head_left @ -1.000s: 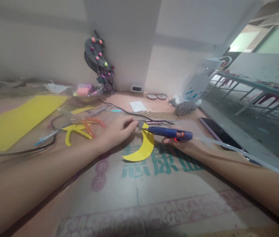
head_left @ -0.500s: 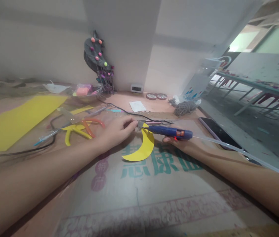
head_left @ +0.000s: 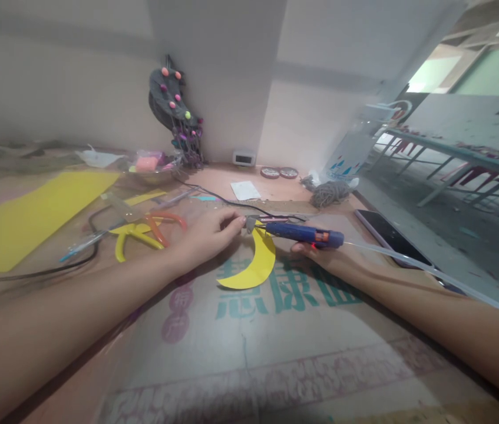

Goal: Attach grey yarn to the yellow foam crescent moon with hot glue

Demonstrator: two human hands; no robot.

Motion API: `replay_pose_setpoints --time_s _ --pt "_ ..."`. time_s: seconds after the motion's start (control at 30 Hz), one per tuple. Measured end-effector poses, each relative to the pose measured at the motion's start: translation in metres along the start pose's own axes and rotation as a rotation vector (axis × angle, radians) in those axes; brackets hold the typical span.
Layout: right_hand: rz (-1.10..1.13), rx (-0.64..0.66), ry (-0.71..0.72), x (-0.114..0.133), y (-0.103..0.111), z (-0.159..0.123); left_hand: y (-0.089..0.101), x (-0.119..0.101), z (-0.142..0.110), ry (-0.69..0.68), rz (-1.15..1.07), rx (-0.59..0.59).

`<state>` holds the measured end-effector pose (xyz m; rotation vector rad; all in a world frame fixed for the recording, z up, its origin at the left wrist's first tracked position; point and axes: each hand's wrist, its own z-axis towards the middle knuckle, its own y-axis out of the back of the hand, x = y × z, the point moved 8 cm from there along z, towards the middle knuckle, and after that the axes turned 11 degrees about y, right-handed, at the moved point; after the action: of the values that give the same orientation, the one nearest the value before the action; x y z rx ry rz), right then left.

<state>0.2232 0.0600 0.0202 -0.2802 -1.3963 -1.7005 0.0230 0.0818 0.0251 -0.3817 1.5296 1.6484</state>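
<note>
A yellow crescent-shaped foam cutout (head_left: 254, 264) lies on a printed cardboard sheet (head_left: 284, 330). My right hand (head_left: 320, 254) grips a blue hot glue gun (head_left: 304, 234), whose nozzle points left at the crescent's upper tip. A clear glue stick trails from the gun's back toward the right. My left hand (head_left: 208, 235) rests with fingers curled and pinched at that same tip, right beside the nozzle; what the fingertips pinch is too small to name.
Orange-handled scissors (head_left: 161, 227) and yellow foam scraps (head_left: 132, 234) lie left of my left hand. A large yellow foam sheet (head_left: 28, 215) is further left. A black cable (head_left: 227, 203) crosses behind. A phone (head_left: 386, 235), grey yarn (head_left: 331, 193) and a dark hanging moon decoration (head_left: 174, 106) stand behind.
</note>
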Motion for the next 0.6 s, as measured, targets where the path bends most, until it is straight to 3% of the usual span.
replay_pose_setpoints --time_s 0.2,0.4,0.6 --pt "-0.059 -0.025 -0.036 -0.009 0.003 0.000 -0.001 -0.001 -0.001 -0.002 -0.002 0.010" --pt "-0.025 0.001 0.054 -0.017 -0.002 0.003 0.000 -0.003 -0.001 -0.014 -0.010 0.014" --pt "-0.092 0.003 0.070 -0.009 0.002 0.005 0.000 -0.005 -0.002 -0.005 0.005 0.010"
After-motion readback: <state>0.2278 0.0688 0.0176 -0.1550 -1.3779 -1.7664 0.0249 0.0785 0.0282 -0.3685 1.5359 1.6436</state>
